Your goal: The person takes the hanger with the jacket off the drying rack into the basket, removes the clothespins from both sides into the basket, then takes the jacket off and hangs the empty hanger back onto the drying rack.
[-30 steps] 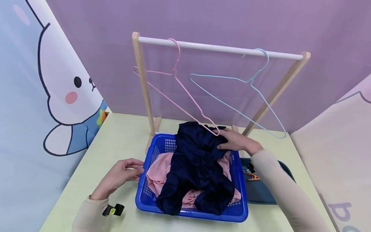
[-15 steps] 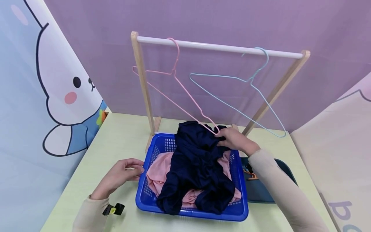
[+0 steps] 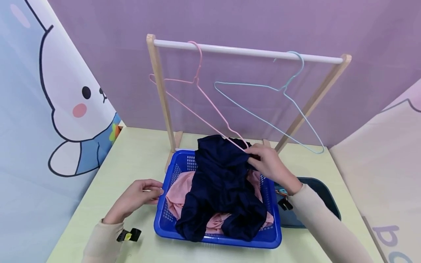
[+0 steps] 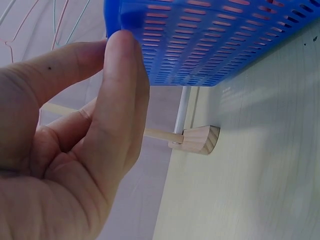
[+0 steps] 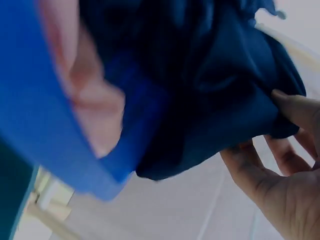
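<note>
A dark navy garment (image 3: 223, 175) with a slight sheen lies over pink cloth (image 3: 181, 188) in a blue plastic basket (image 3: 243, 244). My right hand (image 3: 268, 162) pinches the garment's far right edge; the right wrist view shows the thumb on top of the navy fabric and fingers (image 5: 245, 165) beneath it. At the basket's left rim, my left hand (image 3: 141, 197) holds the edge between thumb and fingertips, seen close in the left wrist view beside the perforated wall. Folds hide the garment's exact kind.
Behind the basket stands a wooden rack with a white rail (image 3: 246, 50). A pink hanger (image 3: 197, 78) and a light blue hanger (image 3: 285, 88) hang from it, the pink one's lower corner close to my right hand. A dark teal tray (image 3: 320, 193) with clips sits right.
My right hand has taken hold of the garment's far edge and drawn it slightly up and toward me, straightening the fabric. My left hand stays at the basket rim.
</note>
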Demonstrator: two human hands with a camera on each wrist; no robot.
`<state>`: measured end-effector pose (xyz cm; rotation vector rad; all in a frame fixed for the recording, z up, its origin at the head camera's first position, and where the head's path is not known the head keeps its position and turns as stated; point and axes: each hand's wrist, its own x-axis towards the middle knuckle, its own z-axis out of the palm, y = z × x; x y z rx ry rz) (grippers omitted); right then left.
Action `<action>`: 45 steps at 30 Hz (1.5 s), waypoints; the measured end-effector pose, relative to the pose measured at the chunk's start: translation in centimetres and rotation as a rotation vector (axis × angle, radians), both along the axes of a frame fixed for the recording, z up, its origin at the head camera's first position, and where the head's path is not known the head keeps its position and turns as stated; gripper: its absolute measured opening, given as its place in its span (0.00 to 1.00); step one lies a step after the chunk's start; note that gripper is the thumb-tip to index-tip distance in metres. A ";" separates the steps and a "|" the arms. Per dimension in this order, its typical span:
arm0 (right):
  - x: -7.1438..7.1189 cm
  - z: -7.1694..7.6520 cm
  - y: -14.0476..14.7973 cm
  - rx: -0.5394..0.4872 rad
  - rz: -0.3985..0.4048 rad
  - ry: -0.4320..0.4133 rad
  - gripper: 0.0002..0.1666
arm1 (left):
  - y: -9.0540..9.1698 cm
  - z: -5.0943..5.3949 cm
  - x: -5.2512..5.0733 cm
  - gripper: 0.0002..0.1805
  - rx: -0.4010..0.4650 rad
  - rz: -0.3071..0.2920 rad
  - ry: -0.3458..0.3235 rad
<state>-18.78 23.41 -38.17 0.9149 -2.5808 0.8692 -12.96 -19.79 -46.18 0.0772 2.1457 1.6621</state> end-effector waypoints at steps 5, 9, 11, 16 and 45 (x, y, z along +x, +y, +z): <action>3.2 0.8 -1.4 -0.082 0.085 -0.015 0.15 | 0.0 0.2 0.0 0.17 -0.015 0.009 -0.001; 5.5 0.8 -3.0 -0.042 0.237 -0.048 0.16 | 0.0 0.2 0.0 0.17 -0.016 0.011 -0.007; 6.3 0.7 -3.9 0.025 0.315 -0.082 0.16 | 0.0 0.2 0.0 0.17 -0.013 0.012 -0.010; 7.2 0.3 -6.1 0.227 0.440 -0.177 0.13 | 0.0 0.2 0.1 0.17 -0.008 0.013 -0.015; 5.4 1.6 -9.2 0.695 0.629 -0.302 0.16 | 0.0 0.4 -0.1 0.17 0.003 -0.020 -0.018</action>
